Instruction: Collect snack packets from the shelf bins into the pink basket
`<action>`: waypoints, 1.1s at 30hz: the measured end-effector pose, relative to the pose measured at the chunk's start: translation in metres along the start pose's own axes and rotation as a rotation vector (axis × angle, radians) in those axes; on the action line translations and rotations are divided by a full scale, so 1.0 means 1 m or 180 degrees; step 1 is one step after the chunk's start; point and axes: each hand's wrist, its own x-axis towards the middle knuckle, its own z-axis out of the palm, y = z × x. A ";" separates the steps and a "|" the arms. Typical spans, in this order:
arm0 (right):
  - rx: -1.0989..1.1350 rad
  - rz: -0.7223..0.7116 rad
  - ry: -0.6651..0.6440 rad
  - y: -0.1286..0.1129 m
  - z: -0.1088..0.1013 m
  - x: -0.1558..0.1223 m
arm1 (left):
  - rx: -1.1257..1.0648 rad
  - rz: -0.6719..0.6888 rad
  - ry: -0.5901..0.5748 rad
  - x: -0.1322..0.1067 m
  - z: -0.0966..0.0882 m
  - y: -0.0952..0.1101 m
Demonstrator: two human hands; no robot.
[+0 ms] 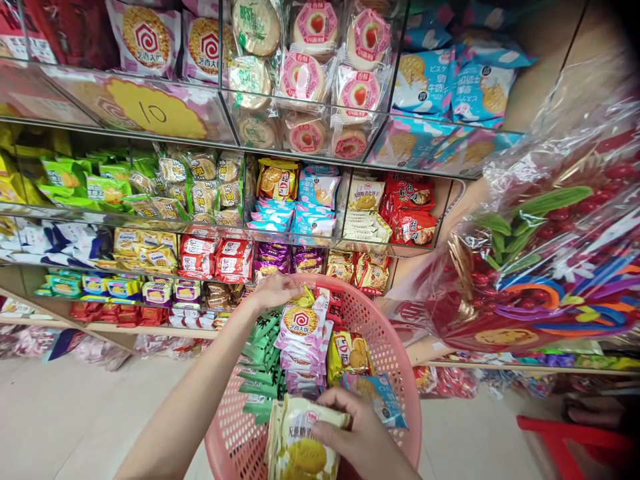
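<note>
A pink perforated plastic basket (411,400) stands in front of me, holding rows of wrapped biscuits. My right hand (357,420) is closed on a stack of cream biscuit packets (305,453) over its near side. At the far rim, my left hand (275,291) bends its fingers down beside a small yellow wrapper (306,295); what they grip is unclear. Between my hands lie a row of pink-and-white biscuit packets (300,321) and green packets (260,373). A yellow biscuit packet (353,355) and a blue biscuit packet (383,397) rest on the right.
Tiered shelves with clear dividers (233,233) hold many snack packets just beyond the basket. A yellow price tag (157,110) reads 10. Cellophane-wrapped decorations (530,267) bulge out at the right. A red stool (565,433) stands at lower right on the pale tiled floor (100,407).
</note>
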 end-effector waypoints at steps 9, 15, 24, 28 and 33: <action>-0.0830 0.0009 -0.0054 0.005 0.007 -0.001 | -0.0089 0.0000 0.0062 0.002 0.002 -0.003; -0.1054 0.0088 -0.0093 0.001 0.010 -0.002 | 0.0013 -0.0087 0.0064 0.001 0.001 -0.001; -0.1587 0.0196 -0.0040 0.002 0.015 -0.001 | 0.0002 -0.0103 -0.0037 -0.005 -0.006 0.009; -0.1939 -0.0341 -0.0103 0.019 0.012 0.005 | 0.0020 -0.0132 -0.0004 -0.007 -0.007 0.010; -0.2492 -0.0939 0.0299 0.043 0.010 0.012 | 0.0217 0.0005 0.0050 -0.003 -0.003 0.002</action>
